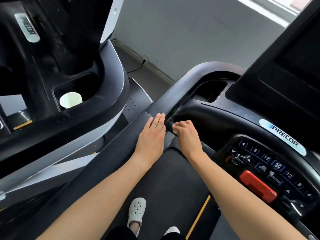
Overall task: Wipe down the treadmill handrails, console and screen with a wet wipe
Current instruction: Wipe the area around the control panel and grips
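Observation:
My left hand [152,134] lies flat with straight fingers on the dark left handrail [174,94] of the treadmill. Just to its right, my right hand [186,134] curls round a thin black inner grip bar [168,124], pinching a white wet wipe [174,130] against it; only a small edge of the wipe shows under the fingers. The console [265,163] with numbered keys and a red stop clip sits at lower right. The dark screen [294,66] rises at upper right.
A second treadmill stands at left, its cup holder [86,84] holding a white paper cup [70,101]. Below me are the black running belt [166,184] and my feet in light clogs [136,212]. A grey wall and floor cable lie ahead.

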